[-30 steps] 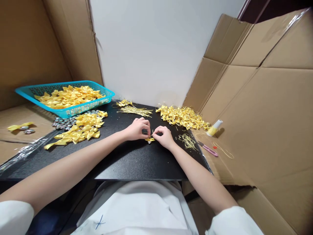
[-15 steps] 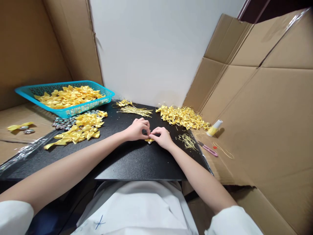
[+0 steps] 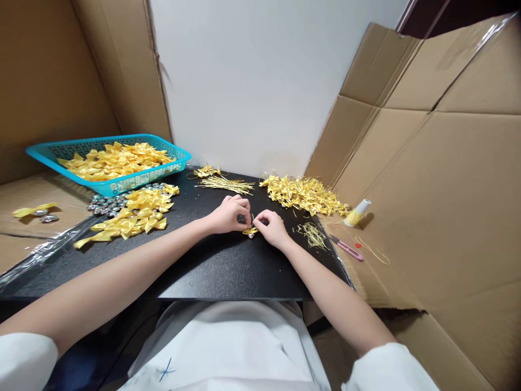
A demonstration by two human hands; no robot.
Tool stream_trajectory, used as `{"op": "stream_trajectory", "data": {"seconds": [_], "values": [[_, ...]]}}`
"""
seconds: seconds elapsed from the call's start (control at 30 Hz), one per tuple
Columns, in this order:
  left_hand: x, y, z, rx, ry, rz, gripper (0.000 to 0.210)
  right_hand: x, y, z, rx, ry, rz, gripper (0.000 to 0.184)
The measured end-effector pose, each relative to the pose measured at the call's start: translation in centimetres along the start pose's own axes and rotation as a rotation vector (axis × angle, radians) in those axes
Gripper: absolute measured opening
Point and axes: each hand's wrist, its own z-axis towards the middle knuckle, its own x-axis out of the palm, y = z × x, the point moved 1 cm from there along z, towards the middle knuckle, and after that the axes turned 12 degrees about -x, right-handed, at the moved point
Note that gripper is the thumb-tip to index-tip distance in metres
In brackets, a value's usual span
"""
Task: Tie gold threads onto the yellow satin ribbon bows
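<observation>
A small yellow ribbon bow (image 3: 249, 231) with a shiny silver bell (image 3: 251, 235) lies on the black table between my hands. My left hand (image 3: 231, 215) is closed in a pinch at the bow's far left side, on its thin yellow cord. From the right, my right hand (image 3: 271, 227) pinches with thumb and forefinger at the cord's end; a short strand stands up near these fingertips. The fingers partly hide the cord. Beyond my hands lies a bundle of cut yellow cords (image 3: 227, 185).
At the left are a blue basket (image 3: 122, 187) of yellow bows, loose bows (image 3: 122, 225) and silver bells (image 3: 106, 205). A heap of corded bows (image 3: 303, 194) lies at the back right. Nearer are thread scraps (image 3: 313, 235), a pink cutter (image 3: 348, 250) and a thread spool (image 3: 357, 213). Cardboard walls (image 3: 448, 179) flank the table.
My fingertips were together over the bow and have drawn slightly apart, the right hand moving a little right. More of the bow and bell shows, and a strand now stands between them.
</observation>
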Motion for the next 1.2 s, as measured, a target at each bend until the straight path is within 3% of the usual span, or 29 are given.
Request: {"op": "stream_trajectory", "data": {"seconds": [0.5, 0.83, 1.2], "values": [[-0.3, -0.3, 0.0, 0.065, 0.003, 0.061, 0.01, 0.2, 0.0, 0.0, 0.003, 0.013, -0.013, 0.012], [-0.6, 0.1, -0.2, -0.121, 0.139, -0.065, 0.014, -0.3, 0.5, -0.2, -0.079, 0.016, 0.03, 0.011], [0.4, 0.7, -0.2, -0.112, 0.156, -0.188, 0.029, -0.4, 0.3, -0.3, -0.097, 0.039, 0.04, 0.012]]}}
